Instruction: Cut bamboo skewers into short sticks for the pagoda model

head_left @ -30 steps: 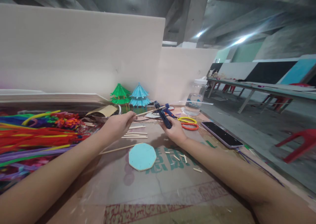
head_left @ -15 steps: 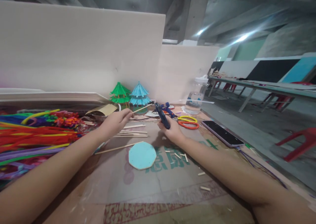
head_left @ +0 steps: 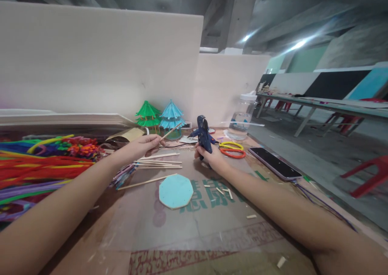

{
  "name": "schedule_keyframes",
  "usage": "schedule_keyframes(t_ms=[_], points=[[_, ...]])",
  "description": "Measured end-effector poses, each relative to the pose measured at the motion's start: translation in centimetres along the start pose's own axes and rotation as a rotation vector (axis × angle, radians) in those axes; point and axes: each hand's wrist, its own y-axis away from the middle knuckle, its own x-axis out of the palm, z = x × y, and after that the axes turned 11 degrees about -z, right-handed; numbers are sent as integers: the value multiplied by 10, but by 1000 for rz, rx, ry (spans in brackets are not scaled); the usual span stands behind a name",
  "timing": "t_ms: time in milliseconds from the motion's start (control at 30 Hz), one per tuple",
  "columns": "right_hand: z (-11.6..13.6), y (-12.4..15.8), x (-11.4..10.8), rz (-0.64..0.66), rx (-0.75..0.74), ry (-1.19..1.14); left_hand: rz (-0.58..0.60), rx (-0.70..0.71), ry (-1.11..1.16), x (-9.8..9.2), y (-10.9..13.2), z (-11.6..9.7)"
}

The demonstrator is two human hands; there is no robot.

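The tabletop (head_left: 91, 246) bears a clear sheet (head_left: 139, 230) over green characters and a red patterned band; a light-blue polygonal panel (head_left: 176, 191), loose wooden sticks (head_left: 160, 162) and short offcuts (head_left: 230, 194) lie there. Above the sticks, the left hand (head_left: 151, 144) pinches one wooden stick (head_left: 170, 131) between thumb and fingers, tilted up, apart from the dark blue clippers (head_left: 204, 134) that the right hand's (head_left: 212, 155) fingers wrap. White boards (head_left: 100, 64) stand behind; beyond them are a concrete column (head_left: 241, 20), a long table (head_left: 318, 102) and a red stool (head_left: 370, 176).
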Motion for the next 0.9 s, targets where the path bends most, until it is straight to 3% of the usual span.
schedule_keyframes(t_ms=[200,367,500,633,700,800,900], points=[[0,-2,-3,0,69,-75,-89,-25,-245,0,0,5],[1,-4,-5,20,132,-170,-90,-31,-412,5,3,13],[9,-3,-7,68,194,-262,-96,-21,-430,5,2,14],[27,-5,-9,198,277,-373,-125,11,-319,7,3,-2],[39,-6,-6,237,201,-253,-127,29,-225,15,7,-17],[64,-5,9,205,-74,208,-134,68,-38,35,14,-40],[92,-2,33,273,-354,603,-277,46,214,50,22,-56]])
